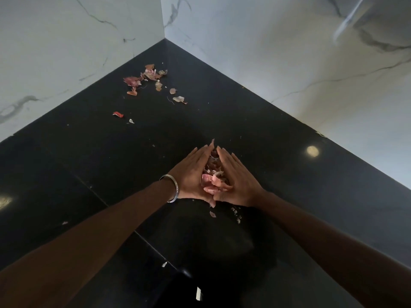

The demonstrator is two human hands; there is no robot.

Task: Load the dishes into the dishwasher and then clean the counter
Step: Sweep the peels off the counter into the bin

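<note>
Now both hands, the left hand (193, 174) and right hand (238, 181), cup the onion peels (213, 178) with straight fingers mid-tabletop (278, 152); keep palms flat before collecting the scattered peels (146, 78) at eleven o'clock.

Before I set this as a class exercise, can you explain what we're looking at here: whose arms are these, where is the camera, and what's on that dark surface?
There is no machine: a person wears a camera on the head, looking forward and down, so both arms reach in from below. The surface is a black counter in a corner of white marbled walls. The left hand, with a metal bangle on its wrist, and the right hand stand on edge with straight fingers, cupping a heap of pinkish peels between them. More peels lie scattered near the corner, and small scraps lie just below the hands.
</note>
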